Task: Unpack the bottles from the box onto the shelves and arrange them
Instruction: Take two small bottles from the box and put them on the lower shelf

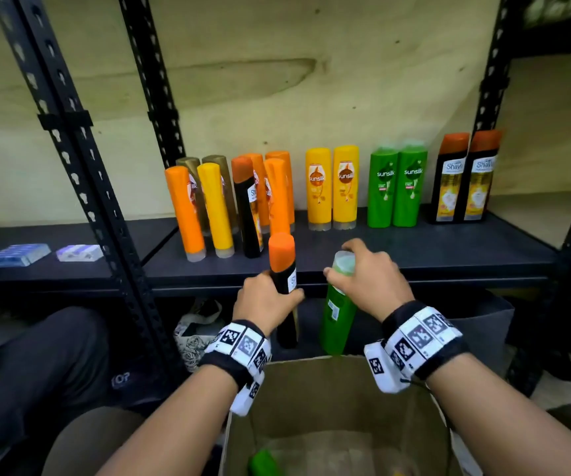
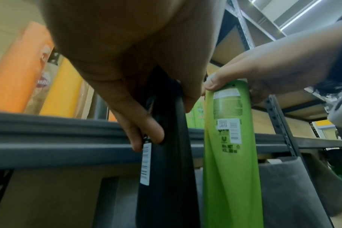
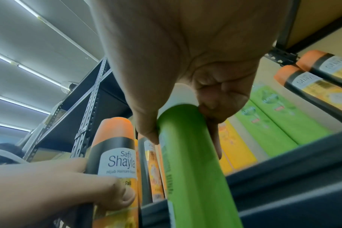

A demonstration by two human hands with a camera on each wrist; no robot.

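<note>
- The left hand [image 1: 266, 300], low in the centre of the head view, has its fingers wrapped round a black bottle [image 1: 286, 297] with an orange cap, held upright in front of the shelf [image 1: 449, 255] edge.
- The right hand [image 1: 373, 280], just to its right, pinches the pale-capped top of a green bottle [image 1: 337, 321], which hangs upright before the same edge; thumb on one side, fingers on the other.
- The two held bottles are near each other but apart.
- The box [image 1: 339, 400] sits open at bottom centre, below both wrists; something green [image 1: 263, 463] lies inside at its lower left.
- On the shelf, mid-frame, stand a loose cluster of orange, yellow and black bottles [image 1: 229, 204] at the left, then a yellow pair [image 1: 332, 188], a green pair [image 1: 397, 188] and a black pair [image 1: 464, 178] towards the right.
- Small packets [image 1: 19, 254] lie on the next shelf at far left.
</note>
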